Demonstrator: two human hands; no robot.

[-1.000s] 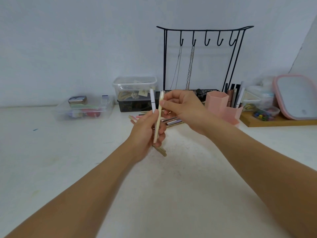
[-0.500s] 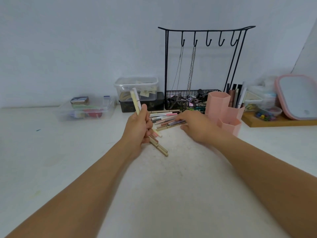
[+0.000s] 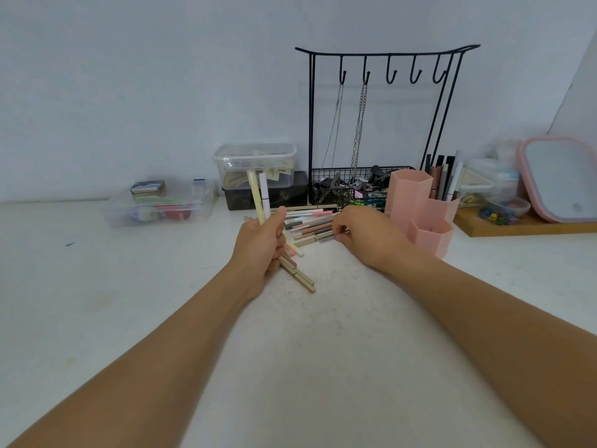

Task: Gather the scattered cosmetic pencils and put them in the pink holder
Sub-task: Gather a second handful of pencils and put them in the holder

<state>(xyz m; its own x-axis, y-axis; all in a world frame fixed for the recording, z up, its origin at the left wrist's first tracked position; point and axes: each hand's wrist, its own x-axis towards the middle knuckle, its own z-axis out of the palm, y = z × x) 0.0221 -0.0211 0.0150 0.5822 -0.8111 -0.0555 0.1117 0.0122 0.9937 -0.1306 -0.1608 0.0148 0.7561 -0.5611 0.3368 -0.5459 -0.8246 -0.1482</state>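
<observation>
My left hand (image 3: 263, 245) grips a bundle of cosmetic pencils (image 3: 258, 202); a cream one and a white one stick up, and several beige ends poke out below toward the table. A pile of scattered pencils (image 3: 311, 223) lies on the white table between my hands. My right hand (image 3: 361, 236) rests on the pile's right end, fingers pinched on a grey pencil (image 3: 328, 238). The pink holder (image 3: 420, 211), made of hexagonal cups, stands just right of my right hand; its taller back cups hold several pencils.
A black wire jewellery stand (image 3: 384, 124) with hanging chains rises behind the pile. Clear plastic boxes (image 3: 255, 166) sit at back left and centre. A wooden tray (image 3: 523, 226) and a pink-rimmed mirror (image 3: 562, 176) stand at far right. The white tabletop (image 3: 323, 350) stretches in front.
My right hand let go of the cream pencil held up beside the left, dropped to the pile and pinched a grey pencil. My left hand tilted its bundle leftward.
</observation>
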